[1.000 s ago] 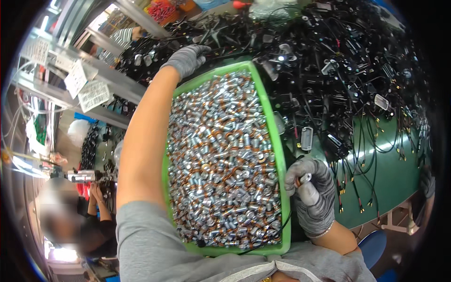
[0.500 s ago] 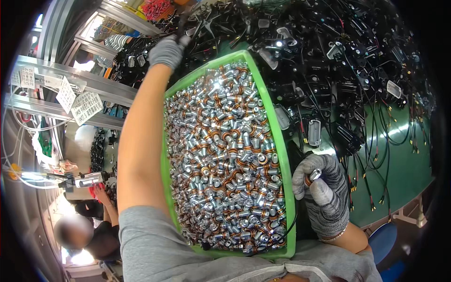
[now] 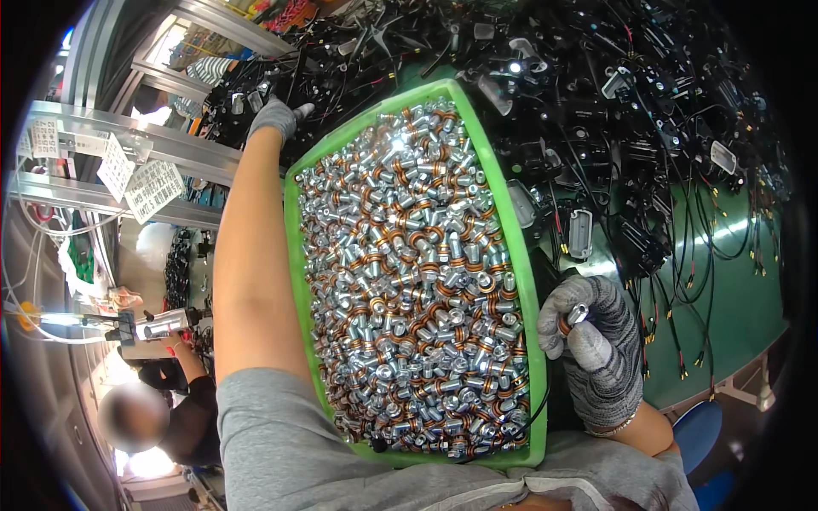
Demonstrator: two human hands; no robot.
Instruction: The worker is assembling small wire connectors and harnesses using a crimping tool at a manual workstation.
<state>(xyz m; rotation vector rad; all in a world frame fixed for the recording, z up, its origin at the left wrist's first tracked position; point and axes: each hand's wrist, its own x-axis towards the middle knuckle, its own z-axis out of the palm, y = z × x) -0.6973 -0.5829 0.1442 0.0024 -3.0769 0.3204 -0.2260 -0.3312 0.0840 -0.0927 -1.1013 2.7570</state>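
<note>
A short silver bolt (image 3: 577,313) with a copper-coloured ring is pinched between the thumb and curled fingers of my right hand (image 3: 596,353), gloved in grey knit, beside the right wall of a green bin (image 3: 520,294). That bin is heaped with silver bolts (image 3: 409,255) carrying orange-brown rings. My left hand (image 3: 274,121), in a grey glove too, reaches past the bin's far left corner to a pile of black cabled parts (image 3: 232,100). Its thumb stands apart and I see nothing gripped; the other fingertips partly blend into the pile.
More black housings and cables (image 3: 588,128) cover the far side of the green table (image 3: 682,341), some wires hanging toward me. Metal frame rails (image 3: 128,128) with paper tags stand at left. Beyond them another person (image 3: 192,417) works. A blue stool (image 3: 697,434) is at lower right.
My left hand has moved left and nearer, away from the dark piece it was touching, and its thumb has spread. My right hand keeps the bolt, hardly shifted.
</note>
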